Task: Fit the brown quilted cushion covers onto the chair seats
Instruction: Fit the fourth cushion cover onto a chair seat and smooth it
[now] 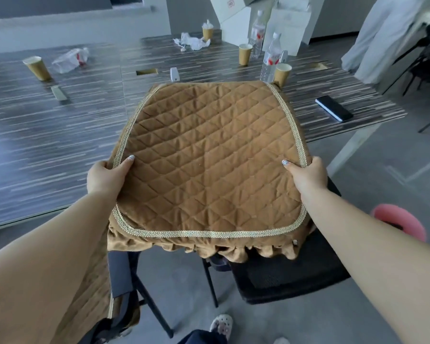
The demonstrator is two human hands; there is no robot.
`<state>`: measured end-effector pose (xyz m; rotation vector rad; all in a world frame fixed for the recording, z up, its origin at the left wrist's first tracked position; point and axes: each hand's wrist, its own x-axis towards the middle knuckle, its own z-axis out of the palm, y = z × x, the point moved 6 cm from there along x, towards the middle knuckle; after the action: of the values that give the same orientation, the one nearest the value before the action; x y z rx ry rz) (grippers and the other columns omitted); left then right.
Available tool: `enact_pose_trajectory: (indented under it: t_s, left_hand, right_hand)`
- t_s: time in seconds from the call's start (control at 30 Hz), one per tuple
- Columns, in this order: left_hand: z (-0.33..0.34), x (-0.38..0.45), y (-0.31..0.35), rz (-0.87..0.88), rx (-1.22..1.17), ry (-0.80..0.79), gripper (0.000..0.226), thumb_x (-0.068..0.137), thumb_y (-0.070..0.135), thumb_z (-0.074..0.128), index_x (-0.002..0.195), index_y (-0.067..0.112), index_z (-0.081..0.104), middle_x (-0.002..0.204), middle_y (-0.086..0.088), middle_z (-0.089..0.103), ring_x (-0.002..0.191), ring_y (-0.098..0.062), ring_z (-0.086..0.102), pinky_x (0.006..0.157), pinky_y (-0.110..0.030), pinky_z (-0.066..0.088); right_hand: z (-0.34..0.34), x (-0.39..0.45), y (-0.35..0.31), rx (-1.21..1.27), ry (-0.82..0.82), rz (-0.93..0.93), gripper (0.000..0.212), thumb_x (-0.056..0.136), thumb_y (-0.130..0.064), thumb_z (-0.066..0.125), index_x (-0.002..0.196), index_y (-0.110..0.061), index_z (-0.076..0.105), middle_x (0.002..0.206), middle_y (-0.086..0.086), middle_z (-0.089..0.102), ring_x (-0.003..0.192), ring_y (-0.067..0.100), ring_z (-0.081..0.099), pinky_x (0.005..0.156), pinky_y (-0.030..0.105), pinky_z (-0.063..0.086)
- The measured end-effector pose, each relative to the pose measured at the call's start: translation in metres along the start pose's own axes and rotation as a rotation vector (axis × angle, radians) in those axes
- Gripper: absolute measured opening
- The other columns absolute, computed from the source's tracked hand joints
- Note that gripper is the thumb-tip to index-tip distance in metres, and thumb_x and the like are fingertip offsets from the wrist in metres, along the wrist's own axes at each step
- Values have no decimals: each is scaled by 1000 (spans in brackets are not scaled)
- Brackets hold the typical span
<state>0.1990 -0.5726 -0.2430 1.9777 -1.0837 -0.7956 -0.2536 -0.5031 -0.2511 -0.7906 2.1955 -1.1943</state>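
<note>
A brown quilted cushion cover (209, 157) with pale braided trim and a gathered skirt is held flat in the air between the table edge and me. My left hand (107, 176) grips its left edge, thumb on top. My right hand (308, 173) grips its right edge the same way. Below the cover's near right side stands a black chair seat (283, 276), partly hidden by the skirt. A second brown quilted cover (97, 281) hangs at lower left under my left forearm, over another dark chair (124, 276).
A long striped dark table (60, 135) holds several paper cups (36, 68), water bottles (271, 57), crumpled wrappers, a phone (334, 108) and white boxes. A pink round object (400, 223) lies on the grey floor at right. My shoe (221, 322) shows at the bottom.
</note>
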Motion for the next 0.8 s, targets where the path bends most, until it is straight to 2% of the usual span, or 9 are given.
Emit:
enact_pose_trajectory:
  t_s: [0.2,0.33,0.43,0.6,0.67,0.73,0.8]
  left_hand:
    - [39,-11,8,-73,42,75,57,73,56,70,99,6,64,93,-8,64,87,-29,61,84,-44,54]
    - [75,-38,9,-149,34,128,58,74,54,72,99,2,63,92,-9,63,87,-31,61,83,-45,53]
    - [97,-60,12,-190,50,142,49,78,47,71,97,2,63,93,-10,64,88,-30,61,77,-37,49]
    - [124,-95,10,-324,56,151,47,79,39,73,107,2,68,102,-15,70,94,-34,65,81,-39,52]
    - [127,-108,12,-364,44,185,47,78,38,74,108,2,68,104,-18,70,95,-35,66,84,-40,53]
    - [129,-124,19,-397,18,194,56,73,42,76,112,3,65,106,-16,69,97,-35,66,86,-41,53]
    - [129,-132,22,-410,31,164,74,57,53,77,115,8,62,109,-12,69,99,-34,65,90,-43,53]
  right_hand:
    - [8,68,15,-26,-102,11,40,75,-35,76,100,-15,51,97,2,61,90,29,61,86,46,51]
    - [-1,119,11,-41,-172,-43,36,76,-30,76,96,-15,50,96,5,62,91,29,61,80,37,49]
    - [-11,144,2,-57,-214,-103,35,78,-28,75,96,-15,48,93,3,60,88,28,60,76,36,47]
    - [-23,170,-34,-72,-321,-299,29,81,-27,71,94,-15,48,76,-9,52,83,26,56,75,36,47]
    - [-28,176,-53,-59,-363,-386,28,82,-26,70,96,-14,50,79,-8,54,83,24,55,73,33,44]
    - [-35,180,-72,-26,-412,-474,31,82,-26,71,102,-12,52,86,-4,59,83,22,56,73,32,44]
    - [-39,182,-91,0,-434,-562,35,82,-26,71,106,-9,53,92,-1,62,84,21,56,75,33,44]
